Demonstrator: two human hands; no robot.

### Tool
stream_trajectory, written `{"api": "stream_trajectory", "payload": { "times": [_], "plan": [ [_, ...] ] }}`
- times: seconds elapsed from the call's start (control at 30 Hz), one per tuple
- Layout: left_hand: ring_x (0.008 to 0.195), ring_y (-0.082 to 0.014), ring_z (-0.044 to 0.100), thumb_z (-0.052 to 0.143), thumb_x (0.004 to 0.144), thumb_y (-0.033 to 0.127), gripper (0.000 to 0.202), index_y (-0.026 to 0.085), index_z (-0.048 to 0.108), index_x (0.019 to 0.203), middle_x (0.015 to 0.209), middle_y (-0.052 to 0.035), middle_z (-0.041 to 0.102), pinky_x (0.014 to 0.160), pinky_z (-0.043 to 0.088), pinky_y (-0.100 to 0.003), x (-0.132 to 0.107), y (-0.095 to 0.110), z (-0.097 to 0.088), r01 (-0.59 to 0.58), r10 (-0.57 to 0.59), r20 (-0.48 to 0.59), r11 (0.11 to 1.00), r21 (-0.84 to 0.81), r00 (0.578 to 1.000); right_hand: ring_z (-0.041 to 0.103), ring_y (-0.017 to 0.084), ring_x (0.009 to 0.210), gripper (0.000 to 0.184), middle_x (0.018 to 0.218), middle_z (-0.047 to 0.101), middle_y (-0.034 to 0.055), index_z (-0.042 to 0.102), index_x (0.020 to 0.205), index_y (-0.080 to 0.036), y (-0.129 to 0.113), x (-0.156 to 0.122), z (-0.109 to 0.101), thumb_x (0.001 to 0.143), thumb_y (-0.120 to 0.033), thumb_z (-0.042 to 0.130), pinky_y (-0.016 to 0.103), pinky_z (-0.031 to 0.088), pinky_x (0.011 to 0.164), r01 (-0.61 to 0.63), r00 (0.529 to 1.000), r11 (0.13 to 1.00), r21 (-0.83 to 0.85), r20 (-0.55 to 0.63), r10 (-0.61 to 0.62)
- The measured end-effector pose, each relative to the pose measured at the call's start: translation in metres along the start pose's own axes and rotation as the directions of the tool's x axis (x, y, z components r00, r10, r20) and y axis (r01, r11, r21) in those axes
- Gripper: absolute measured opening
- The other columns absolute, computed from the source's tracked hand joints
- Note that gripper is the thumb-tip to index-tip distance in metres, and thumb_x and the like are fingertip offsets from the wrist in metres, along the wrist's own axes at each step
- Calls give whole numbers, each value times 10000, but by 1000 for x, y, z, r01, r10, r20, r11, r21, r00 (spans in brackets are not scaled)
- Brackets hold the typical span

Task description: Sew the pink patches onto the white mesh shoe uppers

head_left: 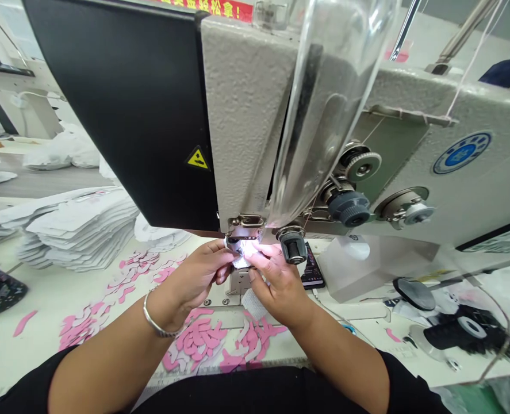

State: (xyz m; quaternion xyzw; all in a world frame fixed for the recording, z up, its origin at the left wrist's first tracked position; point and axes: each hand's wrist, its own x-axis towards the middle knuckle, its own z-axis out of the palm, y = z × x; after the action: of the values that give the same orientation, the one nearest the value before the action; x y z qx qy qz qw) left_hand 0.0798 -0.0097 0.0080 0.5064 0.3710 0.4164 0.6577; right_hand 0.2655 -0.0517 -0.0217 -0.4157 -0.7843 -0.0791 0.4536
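Your left hand [194,282] and right hand [278,284] pinch a white piece [241,259] at the sewing machine's [248,121] presser foot [245,221] (fingers [218,256] clenched; glare probably hides the exact grip).

Rough grey-painted metal sewing machine arm [246,103], glossy clear plastic shield [323,103], shiny metal presser foot [245,221], white cloth pieces [80,230]

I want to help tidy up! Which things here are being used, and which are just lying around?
Being used:
left hand
right hand
small white fabric piece
sewing machine

Just lying around:
pink fabric scraps
stacked white fabric pieces
phone
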Motion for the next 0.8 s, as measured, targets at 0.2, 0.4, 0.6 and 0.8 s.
{"api": "stream_trajectory", "payload": {
  "times": [0.2, 0.4, 0.6, 0.8],
  "plan": [
    [467, -77, 346, 773, 746, 318, 272, 159, 601, 607, 516, 19, 433, 456, 272, -206, 11, 3, -10, 14, -16, 86, 1000, 28, 996, 555, 268, 1158, 353, 1175, 611, 88, 606, 1223, -272, -6, -4, 2, 896, -146, 562, 519, 420, 1036, 26, 999, 997, -77, -43, -30],
    [464, -80, 326, 774, 751, 384, 317, 158, 608, 603, 516, 18, 415, 444, 257, -213, 11, 5, -6, 17, -18, 79, 1000, 18, 997, 550, 283, 1195, 453, 1162, 629, 87, 581, 1283, -275, -10, -7, 0, 868, -97, 561, 535, 405, 1065, 36, 998, 993, -112, -45, -41],
    [503, -86, 367, 770, 725, 321, 171, 179, 677, 718, 600, 10, 477, 456, 303, -204, 0, 3, 0, -4, 3, -12, 999, -37, 1000, 560, 301, 1168, 423, 1143, 639, 105, 600, 1273, -256, -10, -9, 1, 880, -103, 563, 550, 438, 1020, 47, 998, 990, -136, -43, -54],
    [544, -100, 442, 748, 735, 284, 143, 184, 648, 712, 630, 8, 531, 508, 362, -206, -10, 7, 5, 40, -39, -33, 999, 22, 999, 594, 281, 1073, 392, 1100, 651, 108, 634, 1255, -265, -4, 5, -23, 894, -141, 546, 478, 511, 906, 51, 987, 993, -107, 159, -34]
  ]
}}
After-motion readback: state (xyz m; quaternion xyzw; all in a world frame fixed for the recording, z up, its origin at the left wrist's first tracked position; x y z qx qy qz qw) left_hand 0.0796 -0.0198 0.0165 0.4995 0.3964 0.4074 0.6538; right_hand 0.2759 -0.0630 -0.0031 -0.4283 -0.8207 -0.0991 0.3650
